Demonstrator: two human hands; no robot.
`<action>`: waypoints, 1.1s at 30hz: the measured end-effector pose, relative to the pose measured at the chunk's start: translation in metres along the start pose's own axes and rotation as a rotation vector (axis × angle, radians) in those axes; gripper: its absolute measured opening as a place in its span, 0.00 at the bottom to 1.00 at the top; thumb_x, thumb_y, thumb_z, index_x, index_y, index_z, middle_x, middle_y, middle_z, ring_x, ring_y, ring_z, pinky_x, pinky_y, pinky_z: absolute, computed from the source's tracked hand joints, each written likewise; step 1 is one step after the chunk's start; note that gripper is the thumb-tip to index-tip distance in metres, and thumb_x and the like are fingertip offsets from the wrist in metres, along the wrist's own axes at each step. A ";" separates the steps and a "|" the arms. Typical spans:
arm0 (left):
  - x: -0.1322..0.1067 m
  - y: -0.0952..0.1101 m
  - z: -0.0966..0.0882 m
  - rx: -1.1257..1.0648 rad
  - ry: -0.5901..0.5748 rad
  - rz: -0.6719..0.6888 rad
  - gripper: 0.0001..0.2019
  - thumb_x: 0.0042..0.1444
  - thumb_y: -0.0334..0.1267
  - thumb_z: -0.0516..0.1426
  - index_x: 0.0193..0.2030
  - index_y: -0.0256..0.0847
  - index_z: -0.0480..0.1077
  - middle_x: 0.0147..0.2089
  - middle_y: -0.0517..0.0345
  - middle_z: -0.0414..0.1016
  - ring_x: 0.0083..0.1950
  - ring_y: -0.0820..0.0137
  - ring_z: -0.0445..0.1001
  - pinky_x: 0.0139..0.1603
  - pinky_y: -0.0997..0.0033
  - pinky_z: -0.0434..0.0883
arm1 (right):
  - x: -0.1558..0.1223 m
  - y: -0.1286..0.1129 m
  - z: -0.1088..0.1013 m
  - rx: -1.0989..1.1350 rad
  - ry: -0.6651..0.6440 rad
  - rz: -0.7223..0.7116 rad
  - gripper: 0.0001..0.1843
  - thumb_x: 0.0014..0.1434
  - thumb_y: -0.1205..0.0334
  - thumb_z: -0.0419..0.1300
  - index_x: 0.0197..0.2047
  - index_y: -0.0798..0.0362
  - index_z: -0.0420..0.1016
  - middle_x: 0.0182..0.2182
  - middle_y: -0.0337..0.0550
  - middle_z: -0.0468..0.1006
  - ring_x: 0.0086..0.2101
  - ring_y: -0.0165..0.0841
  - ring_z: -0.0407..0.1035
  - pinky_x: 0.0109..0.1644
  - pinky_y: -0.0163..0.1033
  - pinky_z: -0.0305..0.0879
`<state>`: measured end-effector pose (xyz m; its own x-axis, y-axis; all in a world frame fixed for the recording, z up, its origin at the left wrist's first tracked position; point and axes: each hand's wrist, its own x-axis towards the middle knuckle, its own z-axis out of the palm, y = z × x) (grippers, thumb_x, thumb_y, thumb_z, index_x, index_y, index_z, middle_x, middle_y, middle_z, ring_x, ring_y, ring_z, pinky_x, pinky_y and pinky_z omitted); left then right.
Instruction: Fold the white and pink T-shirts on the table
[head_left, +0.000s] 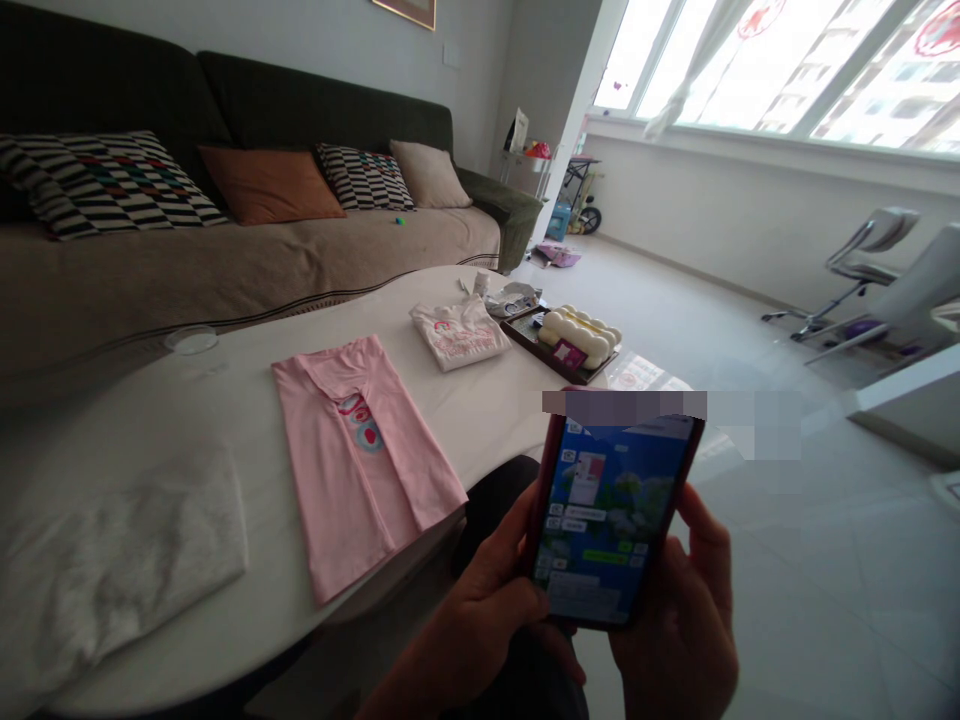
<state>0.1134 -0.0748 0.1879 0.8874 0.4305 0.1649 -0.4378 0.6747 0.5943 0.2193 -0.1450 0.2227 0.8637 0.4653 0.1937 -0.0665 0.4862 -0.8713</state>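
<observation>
Dark red edging, probably a case, frames the lit smartphone (pixel 611 525), held tilted in front of the person, just off the near right side of the white desk (pixel 480 425). The left hand (pixel 491 600) grips its lower left edge, thumb at the front corner; the right hand (pixel 682 610) is closed around the right edge, its fingers partly in shadow.

It should handle as light and stiff, with a smooth, rather slippery glass face that a drop onto the glossy floor (pixel 817 540) could crack. The long side edges look the best place to hold, leaving the screen uncovered.

Nearest on the desk lies a pink garment (pixel 315 480), its sides folded in over a printed motif; thin and soft, it would crease easily. Beyond it, apart, sits a folded white garment (pixel 461 345), near a dark tray (pixel 540 360).
</observation>
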 end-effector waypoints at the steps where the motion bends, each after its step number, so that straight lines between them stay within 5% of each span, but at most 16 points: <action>1: 0.000 0.000 0.000 0.000 0.008 -0.006 0.37 0.48 0.25 0.53 0.63 0.65 0.57 0.49 0.60 0.72 0.37 0.74 0.72 0.31 0.71 0.78 | 0.000 0.000 0.000 -0.003 0.000 -0.008 0.13 0.57 0.60 0.59 0.47 0.44 0.75 0.31 0.39 0.83 0.26 0.37 0.77 0.25 0.37 0.68; 33: -0.002 0.000 0.002 0.083 0.052 -0.050 0.39 0.48 0.28 0.53 0.66 0.63 0.51 0.51 0.58 0.69 0.38 0.72 0.71 0.29 0.72 0.78 | -0.001 0.000 -0.002 -0.003 0.033 0.032 0.15 0.57 0.60 0.59 0.48 0.43 0.74 0.33 0.40 0.83 0.27 0.39 0.76 0.31 0.45 0.70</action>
<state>0.1117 -0.0767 0.1890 0.8981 0.4295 0.0940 -0.3779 0.6448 0.6644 0.2195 -0.1468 0.2220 0.8772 0.4557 0.1512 -0.0927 0.4697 -0.8779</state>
